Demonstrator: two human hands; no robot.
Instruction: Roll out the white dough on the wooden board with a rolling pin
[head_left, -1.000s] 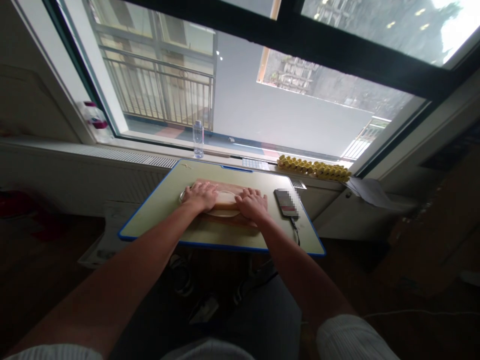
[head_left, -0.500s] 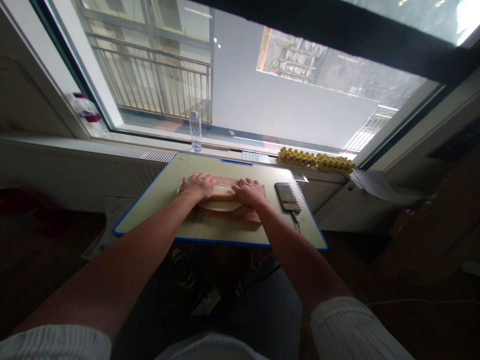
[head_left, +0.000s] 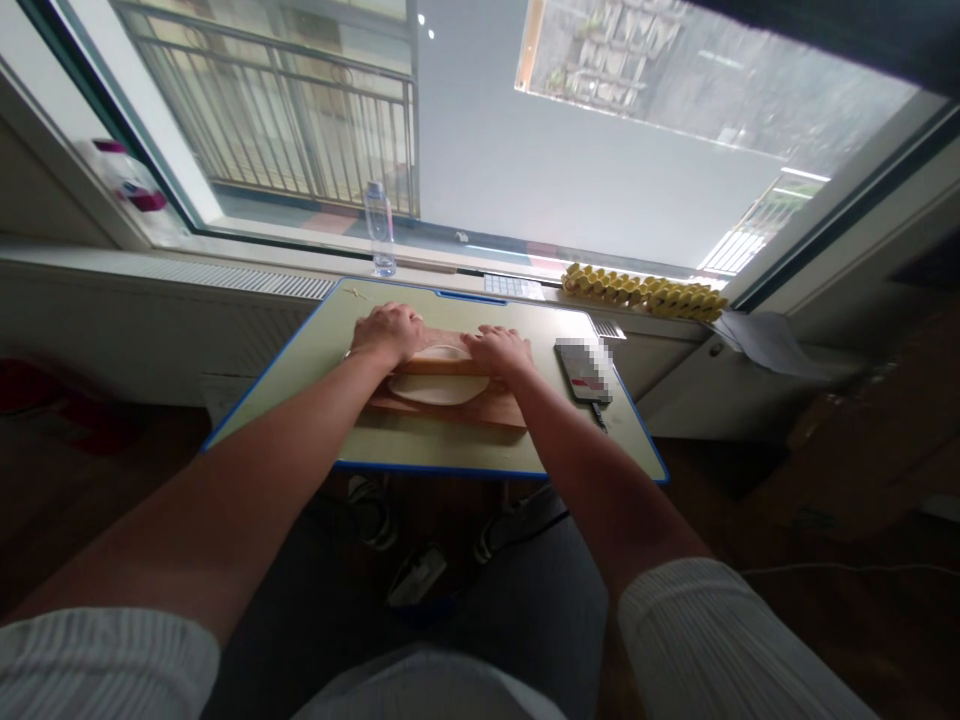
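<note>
A wooden rolling pin (head_left: 442, 367) lies crosswise over a flat, pale sheet of dough (head_left: 439, 389). Beneath the dough is a wooden board (head_left: 480, 412). My left hand (head_left: 386, 334) is closed over the pin's left end, its fingers curled. At the other end, my right hand (head_left: 498, 350) bends its fingers over the pin. Both palms cover the pin's ends, so only its middle stretch shows. Dough is visible on the near and far sides of the pin.
A blue-edged folding table (head_left: 442, 452) carries the board, with a cabled phone (head_left: 585, 372) at right. On the sill are a clear bottle (head_left: 380, 232), a yellow egg tray (head_left: 641, 290) and papers (head_left: 765, 340). A purple-capped bottle (head_left: 131, 182) stands in the left corner.
Both hands and the rolling pin have shifted slightly away from me over the dough. The left fingers look more curled. The whole view has tilted a little downward.
</note>
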